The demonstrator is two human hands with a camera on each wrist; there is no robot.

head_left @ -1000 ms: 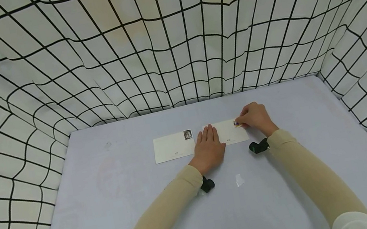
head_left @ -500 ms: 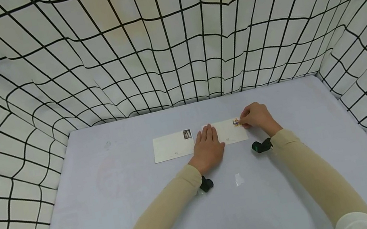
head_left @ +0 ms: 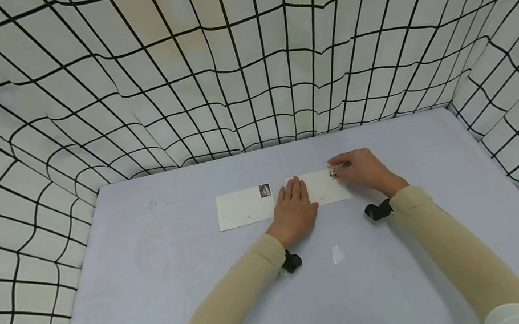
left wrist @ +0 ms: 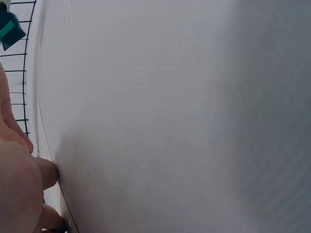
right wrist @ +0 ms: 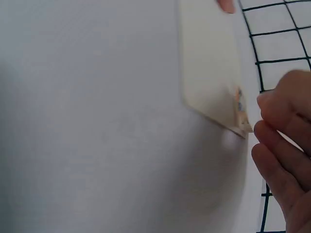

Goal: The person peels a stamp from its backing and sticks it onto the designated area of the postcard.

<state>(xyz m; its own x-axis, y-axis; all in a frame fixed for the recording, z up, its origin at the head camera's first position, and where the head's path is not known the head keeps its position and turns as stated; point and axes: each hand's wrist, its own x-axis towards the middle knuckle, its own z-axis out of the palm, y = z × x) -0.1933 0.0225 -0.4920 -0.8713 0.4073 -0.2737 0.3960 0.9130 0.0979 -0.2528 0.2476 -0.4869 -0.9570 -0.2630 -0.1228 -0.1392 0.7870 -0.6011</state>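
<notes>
Flat across the left end of the right-hand white envelope [head_left: 328, 191], my left hand [head_left: 295, 210] presses with straight fingers; its side lies next to the left-hand envelope [head_left: 242, 209]. A small colourful stamp [head_left: 333, 174] is at the right envelope's upper right corner. Over that corner is my right hand [head_left: 364, 169], its index finger reaching past the stamp and its thumb beside it. In the right wrist view the stamp [right wrist: 241, 110] shows at the envelope's corner, just off the loosely bent fingers [right wrist: 274, 150]. A dark stamp [head_left: 265, 190] sits on the left envelope's upper right corner.
A small clear scrap [head_left: 338, 254] lies on the white table [head_left: 168, 294], nearer the person. Black netting [head_left: 273, 90] over white sheeting stands around the back and sides. Dark cameras hang at the left wrist [head_left: 291, 261] and right wrist [head_left: 377, 211].
My right hand has gone from pinching at the stamp to lying over its corner with the index finger stretched out; its wrist has swung right. The left hand has stayed in place.
</notes>
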